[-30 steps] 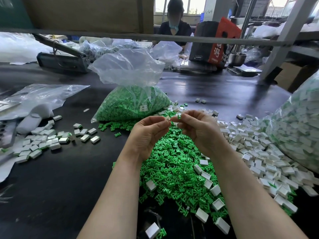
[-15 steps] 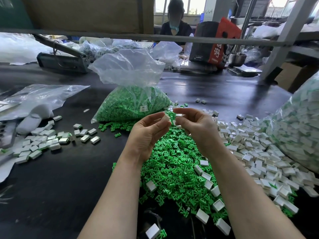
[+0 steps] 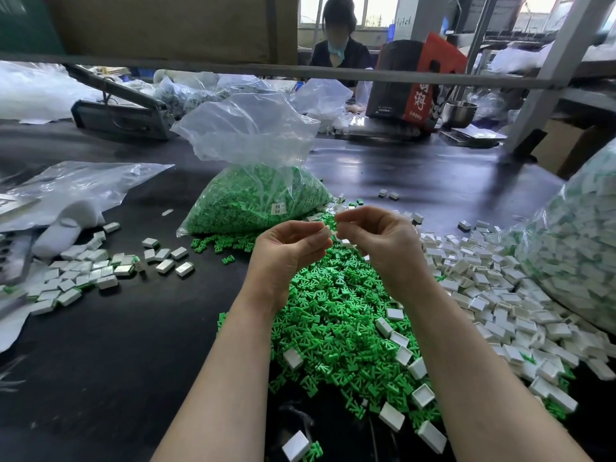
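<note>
I'm watching both hands meeting just above the green pile (image 3: 333,311), at its 12 o'clock edge. The left hand (image 3: 290,251) is pinching a small white cap (image 3: 328,231) at its fingertips. The right hand (image 3: 383,241) is coming in from 3 o'clock, curled fingers nipping the cap's other end (what it's pressing in, I can't tell). I'm judging the cap to be light, stiff, slick plastic, so I'm favouring a grip on its short sides.

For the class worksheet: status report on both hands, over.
Left hand pinches white cap. Right hand pinches it too. Green pile beneath, nothing between.
</note>
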Demonstrator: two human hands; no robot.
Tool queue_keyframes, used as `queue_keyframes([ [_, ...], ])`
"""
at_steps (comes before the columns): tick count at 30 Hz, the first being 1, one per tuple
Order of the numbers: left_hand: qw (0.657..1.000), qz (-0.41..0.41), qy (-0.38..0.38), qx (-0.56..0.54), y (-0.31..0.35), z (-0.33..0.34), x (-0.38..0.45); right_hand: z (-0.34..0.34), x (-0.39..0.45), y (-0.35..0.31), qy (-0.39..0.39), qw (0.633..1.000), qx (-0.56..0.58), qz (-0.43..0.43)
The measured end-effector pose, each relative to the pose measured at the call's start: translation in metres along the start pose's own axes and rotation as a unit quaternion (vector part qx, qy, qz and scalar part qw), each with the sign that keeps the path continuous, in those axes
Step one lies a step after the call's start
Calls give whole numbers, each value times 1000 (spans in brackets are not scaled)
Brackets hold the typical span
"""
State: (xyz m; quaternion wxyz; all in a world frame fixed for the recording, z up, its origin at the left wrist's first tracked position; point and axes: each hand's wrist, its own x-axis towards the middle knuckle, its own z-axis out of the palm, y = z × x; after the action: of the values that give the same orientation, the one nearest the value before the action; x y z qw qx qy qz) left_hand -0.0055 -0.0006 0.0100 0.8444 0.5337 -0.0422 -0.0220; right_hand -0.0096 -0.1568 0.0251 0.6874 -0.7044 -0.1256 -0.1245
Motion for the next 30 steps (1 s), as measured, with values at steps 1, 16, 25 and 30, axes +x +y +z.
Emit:
queue_keyframes([
  [1,1000,4,3,8,0,0,0,0,0,0,-4,1000,-5,-1],
  [16,993,74,-5,93,2,-2,-1,-2,1,6,-9,994,-109,9],
  [25,977,110,-3,183,0,-1,-2,-5,-1,3,-37,985,-166,26],
  [30,972,122,-2,201,0,-1,-3,-6,0,2,-41,983,-179,31],
])
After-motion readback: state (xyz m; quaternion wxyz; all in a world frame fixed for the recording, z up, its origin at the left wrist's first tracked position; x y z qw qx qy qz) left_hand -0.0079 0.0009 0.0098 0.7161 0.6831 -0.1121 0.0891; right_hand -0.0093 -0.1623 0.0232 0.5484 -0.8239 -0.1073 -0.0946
